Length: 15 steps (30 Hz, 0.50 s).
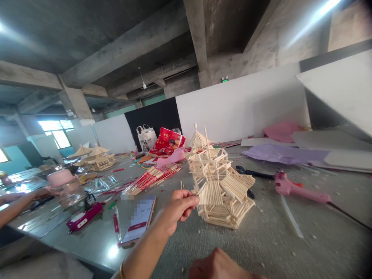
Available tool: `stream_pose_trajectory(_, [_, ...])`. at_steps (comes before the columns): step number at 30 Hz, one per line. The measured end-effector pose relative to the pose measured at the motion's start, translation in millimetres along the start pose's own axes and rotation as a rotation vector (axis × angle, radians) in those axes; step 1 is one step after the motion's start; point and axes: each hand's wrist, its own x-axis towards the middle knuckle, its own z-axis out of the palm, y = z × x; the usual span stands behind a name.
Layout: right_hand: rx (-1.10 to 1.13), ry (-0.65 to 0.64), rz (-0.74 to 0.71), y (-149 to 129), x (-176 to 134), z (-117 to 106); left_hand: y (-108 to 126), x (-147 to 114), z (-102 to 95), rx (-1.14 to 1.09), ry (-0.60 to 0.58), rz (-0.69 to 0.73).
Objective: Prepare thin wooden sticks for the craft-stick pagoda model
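A pagoda model [220, 182] built of thin wooden sticks stands on the grey table [290, 248], leaning slightly. My left hand [178, 208] is raised just left of the model. Its thumb and fingers pinch a short thin stick [181, 186] that points up, with the fingertips almost touching the model's lower roof. My right hand [220, 266] rests low at the bottom edge in front of the model. Only its back shows with the fingers curled under, so anything inside it is hidden.
A phone [140, 221] lies left of my wrist, beside a magenta device [84, 217] and a pink-lidded jar [65, 188]. Stick bundles [154, 176], a pink glue gun [293, 188], black pliers [250, 173], purple paper [286, 153] and other stick models [95, 157] surround it. Another person's arm [18, 202] is at the left.
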Motion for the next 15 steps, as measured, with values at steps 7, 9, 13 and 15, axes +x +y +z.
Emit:
stream_pose_trajectory(7, [-0.003, 0.025, -0.001, -1.6, 0.7, -3.2, -1.9, 0.7, -1.1, -0.015, -0.006, 0.007])
stream_pose_trajectory(9, [0.031, 0.034, 0.015, -0.4, 0.5, -1.4, -1.9, 1.0, -1.1, -0.019, -0.008, 0.003])
stream_pose_trajectory(13, [0.301, 0.052, 0.034, 2.3, -2.0, -3.2, -0.6, -5.0, -0.8, -0.045, -0.017, 0.013])
stream_pose_trajectory(15, [0.394, 0.099, 0.01, 1.7, -8.6, -11.0, -1.0, -13.6, -1.7, -0.061, -0.023, 0.04])
